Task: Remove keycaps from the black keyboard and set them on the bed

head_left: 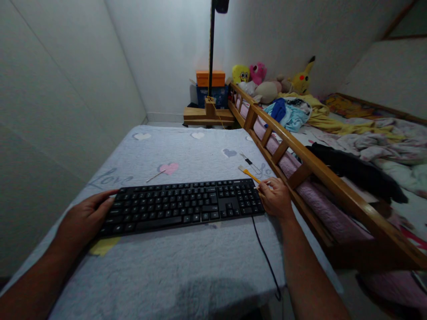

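A black keyboard (pixel 187 202) lies slightly slanted on the cloth-covered table. My left hand (pixel 85 218) grips its left end, thumb along the edge, with some fingers hidden. At the number pad, my right hand (pixel 276 198) pinches a thin white stick that looks like a cotton swab (pixel 256 187), its tip close to the keys. A brush with a yellow handle (pixel 249 174) lies beyond the keyboard's right corner, its handle end partly hidden by my right hand. Farther back is a small black tool with wire prongs (pixel 248 162). Another thin pale stick (pixel 155 176) lies behind the keyboard.
The pale cloth (pixel 187 151) has hearts and lettering. A black cable (pixel 263 249) runs from the keyboard to the front edge. Along the right stands a wooden bed rail (pixel 290 138), with clothes and plush toys beyond. A stand (pixel 210 109) and boxes (pixel 211 78) are at the back.
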`<state>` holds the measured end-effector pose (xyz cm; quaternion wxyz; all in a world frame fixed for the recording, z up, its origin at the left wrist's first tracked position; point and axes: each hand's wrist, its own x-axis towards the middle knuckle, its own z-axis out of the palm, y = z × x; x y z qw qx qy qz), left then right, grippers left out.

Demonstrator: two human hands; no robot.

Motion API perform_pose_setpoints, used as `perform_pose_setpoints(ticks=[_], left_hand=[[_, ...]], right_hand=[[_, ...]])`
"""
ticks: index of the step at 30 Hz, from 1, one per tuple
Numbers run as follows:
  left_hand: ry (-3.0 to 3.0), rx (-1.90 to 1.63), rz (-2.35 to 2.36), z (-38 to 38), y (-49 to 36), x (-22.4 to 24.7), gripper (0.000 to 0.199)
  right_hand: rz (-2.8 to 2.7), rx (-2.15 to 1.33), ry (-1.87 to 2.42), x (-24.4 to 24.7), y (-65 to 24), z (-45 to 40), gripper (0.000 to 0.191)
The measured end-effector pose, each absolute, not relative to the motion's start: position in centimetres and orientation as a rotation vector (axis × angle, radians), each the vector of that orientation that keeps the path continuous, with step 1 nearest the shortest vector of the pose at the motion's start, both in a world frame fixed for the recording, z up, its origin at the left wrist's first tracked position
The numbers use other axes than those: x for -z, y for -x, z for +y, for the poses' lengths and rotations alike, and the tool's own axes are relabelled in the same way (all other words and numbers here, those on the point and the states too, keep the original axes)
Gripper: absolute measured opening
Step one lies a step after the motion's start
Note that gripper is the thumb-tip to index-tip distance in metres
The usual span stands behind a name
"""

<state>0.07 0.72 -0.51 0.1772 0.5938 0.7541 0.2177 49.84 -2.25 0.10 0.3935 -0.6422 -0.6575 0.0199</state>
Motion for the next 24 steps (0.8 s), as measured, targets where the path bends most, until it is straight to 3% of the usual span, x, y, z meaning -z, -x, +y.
perform_pose_setpoints(ticks=[24], left_hand=[[-1.665, -0.603, 2.134, 0.77, -0.21, 0.24, 0.056]], right_hand=[[-1.617, -0.034, 1.661, -0.14, -50.02, -2.17, 0.024]])
